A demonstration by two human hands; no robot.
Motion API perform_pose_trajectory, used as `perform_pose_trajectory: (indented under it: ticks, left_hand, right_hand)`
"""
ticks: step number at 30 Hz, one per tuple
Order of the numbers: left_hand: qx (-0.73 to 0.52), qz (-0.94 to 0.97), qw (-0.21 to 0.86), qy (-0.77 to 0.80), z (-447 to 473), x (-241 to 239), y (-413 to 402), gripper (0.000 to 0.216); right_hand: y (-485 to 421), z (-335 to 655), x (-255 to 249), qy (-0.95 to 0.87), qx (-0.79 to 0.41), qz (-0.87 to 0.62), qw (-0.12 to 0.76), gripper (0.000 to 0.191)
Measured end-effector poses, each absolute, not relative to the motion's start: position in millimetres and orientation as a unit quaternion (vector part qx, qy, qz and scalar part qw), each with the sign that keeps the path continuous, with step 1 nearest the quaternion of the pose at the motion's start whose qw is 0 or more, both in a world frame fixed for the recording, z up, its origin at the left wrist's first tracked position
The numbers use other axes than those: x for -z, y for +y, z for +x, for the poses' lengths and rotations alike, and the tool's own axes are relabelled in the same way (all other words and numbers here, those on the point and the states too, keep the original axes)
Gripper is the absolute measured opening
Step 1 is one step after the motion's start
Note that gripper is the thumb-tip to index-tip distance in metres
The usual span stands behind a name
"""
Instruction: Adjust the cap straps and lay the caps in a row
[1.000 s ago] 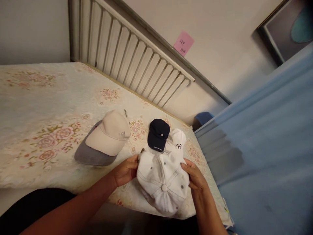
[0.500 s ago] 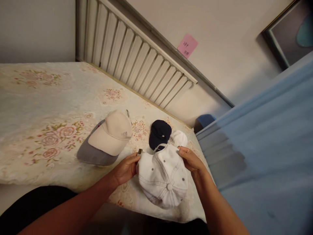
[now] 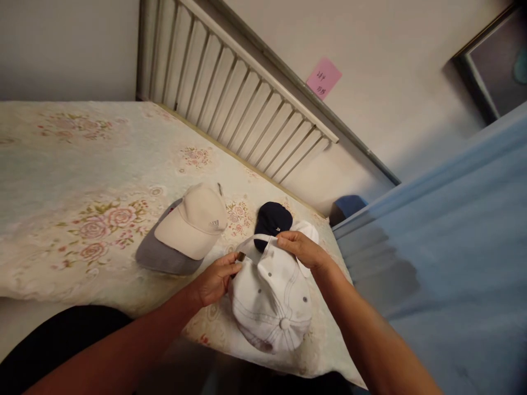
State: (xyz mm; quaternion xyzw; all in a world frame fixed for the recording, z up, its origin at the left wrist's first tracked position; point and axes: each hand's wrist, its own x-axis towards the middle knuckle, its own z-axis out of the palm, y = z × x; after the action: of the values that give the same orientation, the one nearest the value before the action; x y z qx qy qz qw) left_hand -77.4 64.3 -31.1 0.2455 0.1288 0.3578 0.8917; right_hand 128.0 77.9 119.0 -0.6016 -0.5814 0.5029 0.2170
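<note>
A white cap (image 3: 269, 304) with grey stitching lies crown-up near the front edge of a flowered bed (image 3: 82, 181). My left hand (image 3: 216, 280) pinches its back strap (image 3: 252, 243) by the small metal buckle at the cap's left. My right hand (image 3: 302, 248) grips the cap's back edge at the top, fingers closed on the fabric. Just beyond my right hand lie a navy cap (image 3: 272, 219) and another white cap (image 3: 308, 230), partly hidden by the hand.
A beige cap (image 3: 195, 227) rests on a grey cap (image 3: 160, 258) to the left. A slatted headboard (image 3: 239, 99) stands behind the bed. A pink note (image 3: 323, 78) is stuck on the wall. Blue fabric (image 3: 444, 247) fills the right side.
My right hand moved from the cap's right side up to its back edge, covering the far white cap's logo. The strap now stands raised in a loop. My left hand kept its hold.
</note>
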Motion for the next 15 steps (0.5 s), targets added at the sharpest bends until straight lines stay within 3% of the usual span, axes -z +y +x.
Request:
perform_pose_trajectory:
  ticks: [4, 15]
  left_hand:
    - [-0.369, 0.239, 0.889, 0.128, -74, 37, 66, 0.029]
    - [-0.382, 0.238, 0.882, 0.142, -74, 46, 70, 0.024]
  right_hand:
    - [81, 117, -119, -0.585, -0.506, -0.608, 0.178, 0.029]
    - [82, 108, -128, -0.597, -0.486, -0.597, 0.224, 0.01]
